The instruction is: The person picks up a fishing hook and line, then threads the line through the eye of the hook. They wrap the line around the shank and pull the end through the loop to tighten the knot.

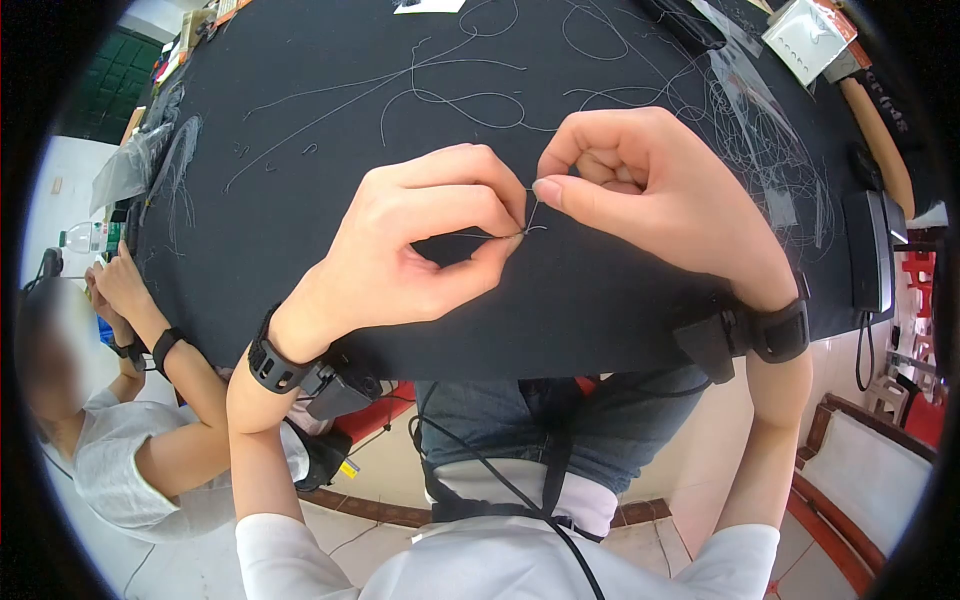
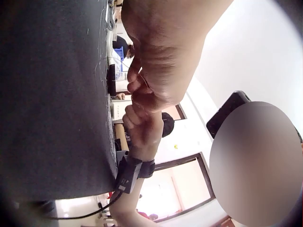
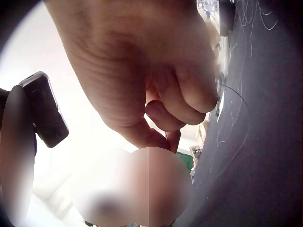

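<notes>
In the head view, my left hand (image 1: pixel 420 235) pinches a thin grey line (image 1: pixel 533 212) between thumb and fingertips, over the black table. A short loose end of the line sticks out just past those fingertips. My right hand (image 1: pixel 650 190) pinches the same line a little higher and to the right, its thumb against the index finger and the other fingers curled in. The two hands are close together, with a short stretch of line between them. From the right wrist view, the right hand (image 3: pixel 156 80) hides most of the pinch.
Loose lengths of line (image 1: pixel 460 95) lie across the black table (image 1: pixel 330 200). A few small hooks (image 1: pixel 310 148) are at the left. A tangled heap of line (image 1: pixel 745 130) and clear plastic are at the right, near a white box (image 1: pixel 810 40). Another person (image 1: pixel 150 430) sits at the left.
</notes>
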Tool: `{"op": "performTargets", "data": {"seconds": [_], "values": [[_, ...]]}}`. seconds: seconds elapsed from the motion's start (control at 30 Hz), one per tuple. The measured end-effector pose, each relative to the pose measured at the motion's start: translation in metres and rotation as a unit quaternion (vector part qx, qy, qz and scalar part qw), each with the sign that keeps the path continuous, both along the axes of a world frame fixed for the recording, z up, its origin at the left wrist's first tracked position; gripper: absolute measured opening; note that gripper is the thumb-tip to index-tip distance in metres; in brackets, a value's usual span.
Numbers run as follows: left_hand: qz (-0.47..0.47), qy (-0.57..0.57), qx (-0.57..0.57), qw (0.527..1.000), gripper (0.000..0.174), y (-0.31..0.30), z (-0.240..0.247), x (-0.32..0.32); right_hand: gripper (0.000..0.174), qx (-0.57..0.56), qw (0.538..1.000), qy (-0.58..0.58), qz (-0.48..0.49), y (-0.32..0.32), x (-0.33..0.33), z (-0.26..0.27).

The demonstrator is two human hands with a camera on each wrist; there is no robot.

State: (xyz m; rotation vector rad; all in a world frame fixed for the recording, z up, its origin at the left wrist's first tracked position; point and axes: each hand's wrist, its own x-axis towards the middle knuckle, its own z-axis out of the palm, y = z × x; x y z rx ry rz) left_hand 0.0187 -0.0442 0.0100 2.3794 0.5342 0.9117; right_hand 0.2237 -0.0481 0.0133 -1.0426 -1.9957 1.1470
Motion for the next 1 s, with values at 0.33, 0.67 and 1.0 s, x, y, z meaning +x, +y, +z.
{"op": "performTargets", "data": {"seconds": [0.33,0.67,1.0], "values": [[-0.016,-0.016,-0.042,0.999,0.012,0.0,0.002,-0.004,0.021,-0.009,1.0,-0.014,0.006,0.002,-0.002,-0.004],[0.06,-0.05,-0.054,0.995,0.009,0.004,-0.003,-0.002,0.021,-0.026,0.999,-0.017,0.007,-0.001,-0.008,-0.008],[0.106,0.003,-0.045,0.993,0.01,0.006,-0.009,-0.002,0.02,-0.04,0.999,-0.021,-0.004,-0.008,-0.013,-0.006]]}}
